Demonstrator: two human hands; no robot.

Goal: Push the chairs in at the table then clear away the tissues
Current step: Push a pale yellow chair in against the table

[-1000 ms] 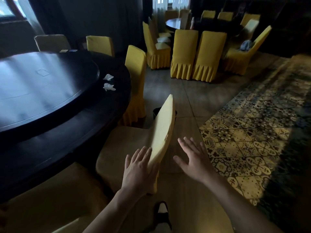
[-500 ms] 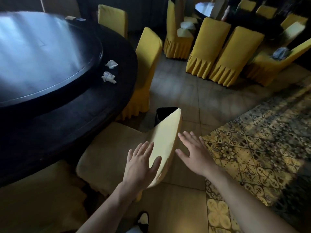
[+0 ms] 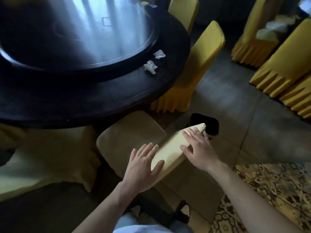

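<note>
Tissues point(image 3: 154, 62) on table point(image 3: 117, 98), chair point(image 3: 131, 132) before

A pale yellow fabric-covered chair point(image 3: 134, 137) stands at the near edge of the round dark wooden table point(image 3: 117, 98), its seat partly under the rim, its backrest top toward the near right. Two crumpled white tissues point(image 3: 150, 66) lie close together on the table's right side, beside the raised centre disc.

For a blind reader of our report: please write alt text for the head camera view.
Both hands, left hand and right hand, lie flat on a yellow chair back at a dark round table. Two crumpled tissues lie on the table.
</note>
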